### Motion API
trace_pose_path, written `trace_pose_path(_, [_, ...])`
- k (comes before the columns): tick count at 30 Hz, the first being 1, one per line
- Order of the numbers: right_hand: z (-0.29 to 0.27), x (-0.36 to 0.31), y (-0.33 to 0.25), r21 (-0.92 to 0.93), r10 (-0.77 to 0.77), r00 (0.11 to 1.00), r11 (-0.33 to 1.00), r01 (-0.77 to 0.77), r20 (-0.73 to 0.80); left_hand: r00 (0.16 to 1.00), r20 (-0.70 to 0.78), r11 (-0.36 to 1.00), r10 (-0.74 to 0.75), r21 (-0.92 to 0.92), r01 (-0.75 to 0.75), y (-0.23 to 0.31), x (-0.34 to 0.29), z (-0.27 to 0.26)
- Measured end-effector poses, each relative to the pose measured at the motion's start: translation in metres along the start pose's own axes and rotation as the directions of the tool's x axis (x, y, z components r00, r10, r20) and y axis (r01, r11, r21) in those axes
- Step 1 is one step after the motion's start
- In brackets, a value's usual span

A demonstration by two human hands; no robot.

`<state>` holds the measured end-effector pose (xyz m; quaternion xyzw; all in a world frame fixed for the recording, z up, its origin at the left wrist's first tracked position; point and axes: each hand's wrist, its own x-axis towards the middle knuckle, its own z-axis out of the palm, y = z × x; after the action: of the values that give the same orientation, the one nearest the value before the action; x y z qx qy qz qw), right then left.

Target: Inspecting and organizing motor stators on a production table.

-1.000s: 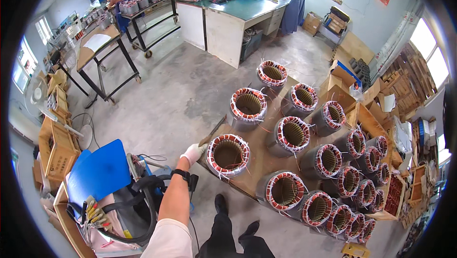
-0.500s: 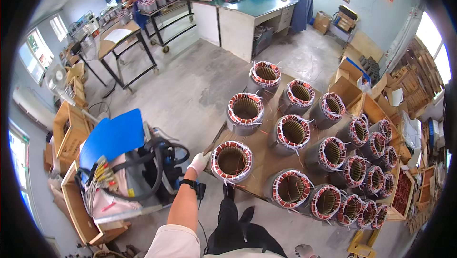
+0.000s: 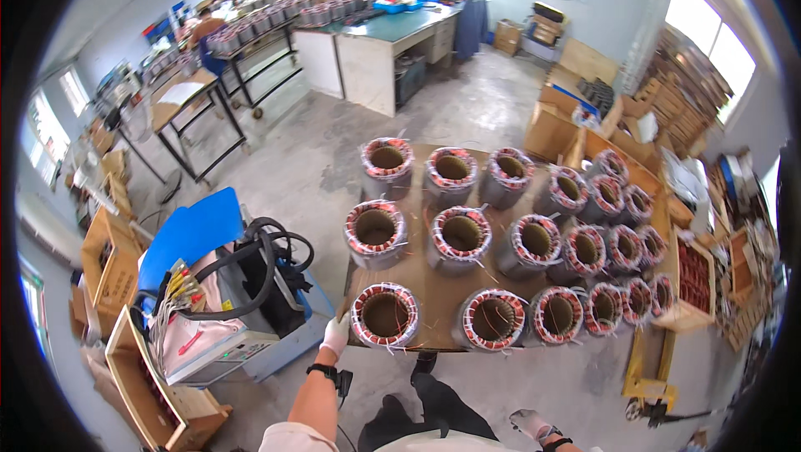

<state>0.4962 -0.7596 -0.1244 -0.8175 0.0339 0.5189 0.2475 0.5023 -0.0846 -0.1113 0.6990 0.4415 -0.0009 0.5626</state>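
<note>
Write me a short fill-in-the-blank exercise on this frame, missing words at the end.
1. The left hand is at the near ____ corner of the table.
2. The stators stand with their open tops facing ____.
3. The pallet jack is ____ in colour.

Missing words: left; up; yellow.

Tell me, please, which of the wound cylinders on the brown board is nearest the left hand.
The wound cylinder at the brown board's near-left corner; it stands beside the left hand, the others farther off.
</note>
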Motion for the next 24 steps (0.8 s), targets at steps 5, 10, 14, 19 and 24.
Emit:
trace_pose_path(5, [0.005, -0.099, -0.005, -0.104, -0.012, 0.998, 0.994, 0.018, 0.054, 0.994, -0.007, 0.993, -0.109, -0.043, 0.109, 0.024, -0.071, 0.014])
trace_pose_path(10, [-0.007, -0.164, -0.004, -0.119, 0.083, 0.988, 0.991, -0.068, 0.130, 0.991, -0.084, 0.993, -0.106, -0.062, 0.101, -0.007, -0.120, 0.018])
trace_pose_path(14, [-0.057, -0.224, 0.027, -0.201, 0.083, 0.990, 0.978, -0.058, 0.114, 0.985, -0.118, 0.989, -0.124, -0.097, 0.112, 0.027, -0.187, 0.051])
trace_pose_path(19, [-0.091, -0.246, 0.093, -0.244, 0.100, 0.986, 0.967, -0.066, 0.130, 0.961, -0.211, 0.983, -0.181, -0.068, 0.170, 0.009, -0.272, 0.062])
trace_pose_path(24, [-0.150, -0.320, 0.136, -0.323, 0.070, 0.994, 0.946, -0.038, 0.089, 0.932, -0.268, 0.969, -0.246, -0.053, 0.241, 0.010, -0.352, 0.072])
